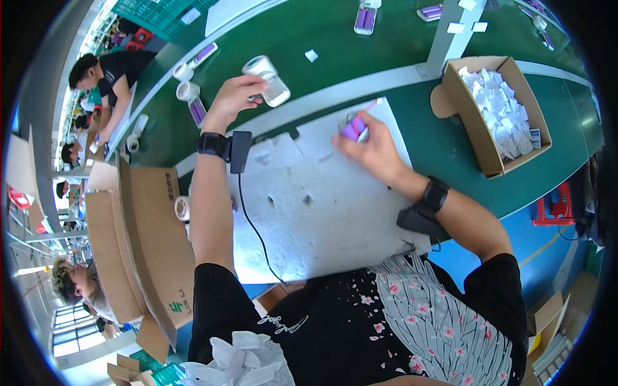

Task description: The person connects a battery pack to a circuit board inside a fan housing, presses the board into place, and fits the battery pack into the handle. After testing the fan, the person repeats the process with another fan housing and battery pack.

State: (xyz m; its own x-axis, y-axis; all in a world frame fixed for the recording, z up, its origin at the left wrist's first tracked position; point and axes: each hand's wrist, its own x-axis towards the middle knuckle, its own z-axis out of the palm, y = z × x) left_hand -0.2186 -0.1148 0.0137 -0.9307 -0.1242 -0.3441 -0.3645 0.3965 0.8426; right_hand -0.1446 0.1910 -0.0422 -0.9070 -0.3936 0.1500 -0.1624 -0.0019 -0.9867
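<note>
My left hand (239,98) reaches over the far left of the grey-white work board (290,219). Its curled fingers meet the side of a white handheld device (267,80) with a round head and a short, pale body. Over the board's far right part, my right hand (376,149) grips a purple battery pack (353,127) between thumb and fingers. A thin red strip or wire sticks up from the pack. The fingers cover part of it.
A cardboard box (444,83) of white paper pieces stands at the right. Several white devices with purple cells, one a white housing (365,19), lie on the green belt (335,32). A large carton (151,231) stands at the left. A metal post (450,35) rises beyond. Co-workers sit far left.
</note>
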